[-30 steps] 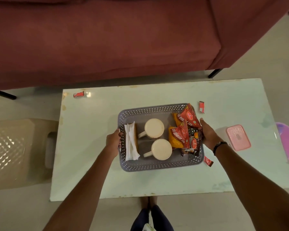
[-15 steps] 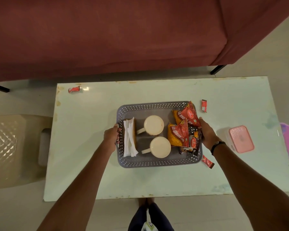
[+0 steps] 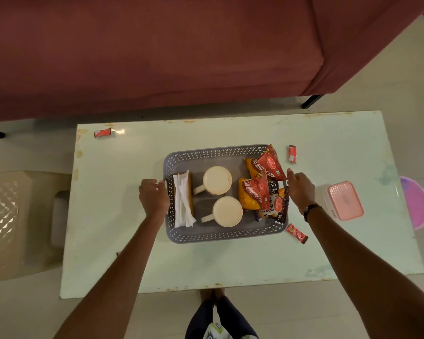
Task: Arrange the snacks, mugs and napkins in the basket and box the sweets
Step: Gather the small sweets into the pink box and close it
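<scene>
My forearms reach out from six o'clock over the pale, glossy table (image 3: 123, 241), its edges chipped and rust-stained. My left hand (image 3: 154, 196) is curled over the nine o'clock rim of the basket (image 3: 220, 237), a grey plastic rectangle with perforated lattice walls; my right hand (image 3: 300, 189), a dark band at its wrist, lies against the three o'clock rim, fingers loosely bent and touching the crinkly snack packets (image 3: 255, 194) there. Whether that hand actually grips the rim I cannot tell.

Inside, a stack of soft white napkins (image 3: 182, 204) stands along the nine o'clock wall, just beside my left hand. Two smooth cream mugs (image 3: 227, 211) sit in the middle, handles pointing towards eight o'clock. The orange-and-red foil packets fill the three o'clock end, one poking over the far corner.

Small red sweets (image 3: 296, 233) lie loose on the table: one at five o'clock of the basket, one at one o'clock, one far off at ten o'clock. The pink lidded box (image 3: 345, 204) rests beyond my right wrist. A maroon sofa (image 3: 157, 57) lies farthest, at twelve o'clock.
</scene>
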Demonstrator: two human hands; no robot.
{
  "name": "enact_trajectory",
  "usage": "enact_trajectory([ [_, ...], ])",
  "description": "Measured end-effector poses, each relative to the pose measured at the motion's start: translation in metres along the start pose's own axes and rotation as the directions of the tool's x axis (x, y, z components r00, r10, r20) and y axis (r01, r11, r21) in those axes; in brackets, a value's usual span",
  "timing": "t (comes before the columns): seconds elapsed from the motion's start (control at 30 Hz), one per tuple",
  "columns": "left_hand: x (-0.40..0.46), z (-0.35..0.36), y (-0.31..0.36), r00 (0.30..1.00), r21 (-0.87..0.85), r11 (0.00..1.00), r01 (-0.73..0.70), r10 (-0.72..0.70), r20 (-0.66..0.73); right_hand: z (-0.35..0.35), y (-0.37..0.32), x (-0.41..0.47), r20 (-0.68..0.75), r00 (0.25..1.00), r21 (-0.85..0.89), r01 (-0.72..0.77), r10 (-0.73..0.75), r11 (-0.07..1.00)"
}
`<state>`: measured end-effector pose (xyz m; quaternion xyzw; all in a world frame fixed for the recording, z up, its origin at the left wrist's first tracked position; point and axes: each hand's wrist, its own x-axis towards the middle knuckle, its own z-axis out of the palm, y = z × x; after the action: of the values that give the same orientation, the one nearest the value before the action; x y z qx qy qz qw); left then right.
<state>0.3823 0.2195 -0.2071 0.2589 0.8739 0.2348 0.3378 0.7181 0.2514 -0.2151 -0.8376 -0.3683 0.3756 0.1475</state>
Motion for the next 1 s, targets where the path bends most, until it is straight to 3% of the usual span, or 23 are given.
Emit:
enact_trajectory([
  [0.1, -0.029, 0.004, 0.013, 0.963, 0.071, 0.967, -0.246, 0.252, -0.098, -0.014, 0.015, -0.015, -0.174, 0.969, -0.189, 0.141, -0.174, 0.972],
  [0.2, -0.057, 0.021, 0.034, 0.895, 0.066, 0.893, -0.444, 0.447, -0.021, -0.031, 0.033, -0.024, -0.288, 0.939, -0.240, 0.121, -0.190, 0.963],
  [0.33, -0.101, 0.056, 0.061, 0.821, -0.028, 0.830, -0.557, 0.556, 0.129, -0.056, 0.063, -0.021, -0.378, 0.906, -0.257, 0.096, -0.192, 0.962],
  [0.43, -0.136, 0.090, 0.079, 0.754, -0.161, 0.788, -0.594, 0.616, 0.230, -0.072, 0.085, -0.008, -0.293, 0.940, -0.306, 0.078, -0.172, 0.949],
  [0.63, -0.210, 0.173, 0.095, 0.768, -0.320, 0.849, -0.420, 0.521, 0.372, -0.097, 0.121, 0.022, -0.096, 0.971, -0.303, 0.181, -0.219, 0.936],
  [0.8, -0.255, 0.239, 0.087, 0.843, -0.238, 0.971, 0.001, 0.128, 0.523, -0.125, 0.140, 0.039, 0.033, 0.966, -0.254, 0.257, -0.258, 0.932],
  [0.9, -0.272, 0.261, 0.082, 0.806, -0.235, 0.942, 0.240, -0.058, 0.590, -0.142, 0.140, 0.041, 0.073, 0.969, -0.061, 0.240, -0.235, 0.969],
  [1.0, -0.285, 0.270, 0.081, 0.731, -0.270, 0.895, 0.355, -0.087, 0.677, -0.158, 0.135, 0.032, 0.163, 0.958, 0.141, 0.216, -0.238, 0.966],
])
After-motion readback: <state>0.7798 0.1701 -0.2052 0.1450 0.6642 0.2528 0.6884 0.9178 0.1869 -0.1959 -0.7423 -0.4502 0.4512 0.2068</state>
